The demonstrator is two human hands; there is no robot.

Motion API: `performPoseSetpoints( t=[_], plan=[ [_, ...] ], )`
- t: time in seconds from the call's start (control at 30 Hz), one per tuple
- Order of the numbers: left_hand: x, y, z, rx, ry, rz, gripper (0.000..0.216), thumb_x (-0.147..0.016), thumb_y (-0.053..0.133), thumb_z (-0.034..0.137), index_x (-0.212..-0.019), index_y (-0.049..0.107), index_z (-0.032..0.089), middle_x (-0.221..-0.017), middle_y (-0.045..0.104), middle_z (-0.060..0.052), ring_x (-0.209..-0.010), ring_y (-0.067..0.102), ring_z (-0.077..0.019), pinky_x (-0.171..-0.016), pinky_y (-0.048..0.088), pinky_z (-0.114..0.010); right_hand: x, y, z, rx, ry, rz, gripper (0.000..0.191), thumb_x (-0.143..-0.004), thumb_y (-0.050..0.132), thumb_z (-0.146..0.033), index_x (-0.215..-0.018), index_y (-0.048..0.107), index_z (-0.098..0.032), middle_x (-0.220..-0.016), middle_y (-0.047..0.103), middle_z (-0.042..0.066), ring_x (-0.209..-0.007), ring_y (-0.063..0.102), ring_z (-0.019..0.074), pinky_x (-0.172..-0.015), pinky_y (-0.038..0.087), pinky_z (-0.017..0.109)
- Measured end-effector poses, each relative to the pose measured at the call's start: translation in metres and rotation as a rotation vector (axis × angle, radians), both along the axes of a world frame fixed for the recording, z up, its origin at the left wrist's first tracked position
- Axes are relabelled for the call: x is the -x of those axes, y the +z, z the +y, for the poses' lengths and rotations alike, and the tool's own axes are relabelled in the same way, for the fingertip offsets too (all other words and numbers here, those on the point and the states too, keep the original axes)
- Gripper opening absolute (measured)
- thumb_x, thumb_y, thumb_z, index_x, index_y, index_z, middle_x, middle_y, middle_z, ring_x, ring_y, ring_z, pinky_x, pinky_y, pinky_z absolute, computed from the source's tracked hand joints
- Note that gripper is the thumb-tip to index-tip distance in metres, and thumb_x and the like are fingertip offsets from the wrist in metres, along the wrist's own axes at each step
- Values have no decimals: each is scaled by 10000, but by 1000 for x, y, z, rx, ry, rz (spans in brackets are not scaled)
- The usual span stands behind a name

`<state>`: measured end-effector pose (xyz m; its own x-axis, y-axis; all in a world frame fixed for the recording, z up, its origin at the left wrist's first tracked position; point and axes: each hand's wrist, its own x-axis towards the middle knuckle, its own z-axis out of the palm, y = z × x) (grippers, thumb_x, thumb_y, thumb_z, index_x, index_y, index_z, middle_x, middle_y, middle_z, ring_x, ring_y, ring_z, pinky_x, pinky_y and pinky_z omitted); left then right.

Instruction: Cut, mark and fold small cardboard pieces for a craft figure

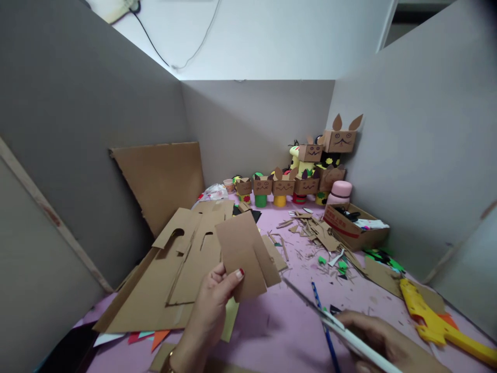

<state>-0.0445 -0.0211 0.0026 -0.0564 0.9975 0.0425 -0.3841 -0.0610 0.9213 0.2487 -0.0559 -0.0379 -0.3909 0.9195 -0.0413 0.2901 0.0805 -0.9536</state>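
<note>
Brown cardboard [238, 248], in left hand [214, 296], scissors [334, 324] in right hand [382, 334]

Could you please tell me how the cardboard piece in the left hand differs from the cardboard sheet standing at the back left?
The cardboard piece is gripped by the left hand, while the cardboard sheet stands without any hand on it.
The piece is much smaller than the sheet.
The piece has a cut running in from its lower edge; the sheet shows no such cut.
Both are flat and brown.
</note>
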Motion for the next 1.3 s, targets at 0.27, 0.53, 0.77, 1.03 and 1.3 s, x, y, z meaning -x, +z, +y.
performPoseSetpoints(
  t=[0.27, 0.53, 0.77, 1.03, 1.3],
  plan=[
    [-4, 1, -8, 65, -264, 171, 260, -668, 733, 230, -909, 727, 132, -783, 744, -95, -662, 662, -196, -603, 508, -268, -31, 29, 2, -161, -66, -306, 500, -731, 692, -386, -1212, 599, -286, -1243, 600, 86, -1131, 539, 296, -963, 426, 383],
    [-14, -2, -12, 35, -481, 288, 264, -720, 695, 260, -952, 729, 140, -815, 733, -108, -729, 665, -227, -663, 523, -317, -22, 64, -10, -263, 72, -491, 429, -810, 617, -339, -1236, 574, -329, -1229, 626, 29, -1079, 586, 280, -836, 521, 326],
    [-9, -10, -9, -2, -545, 331, 201, -729, 688, 257, -887, 706, 135, -787, 712, -46, -698, 626, -168, -643, 487, -262, -12, 73, -8, -305, 149, -509, 441, -830, 584, -332, -1269, 542, -314, -1211, 638, 41, -1035, 616, 261, -768, 554, 303],
    [-11, -13, -6, -40, -591, 356, 174, -760, 657, 251, -889, 693, 141, -797, 699, -29, -711, 606, -149, -652, 457, -250, -15, 72, -9, -279, 179, -568, 450, -841, 570, -370, -1286, 517, -325, -1184, 649, 32, -947, 642, 225, -778, 549, 305],
    [-9, -13, -8, -16, -576, 310, 209, -757, 673, 259, -935, 697, 153, -826, 715, -41, -754, 628, -165, -692, 491, -278, -22, 67, -10, -322, 137, -594, 442, -830, 579, -321, -1269, 531, -343, -1148, 659, 35, -947, 637, 236, -784, 539, 327]
  ],
)
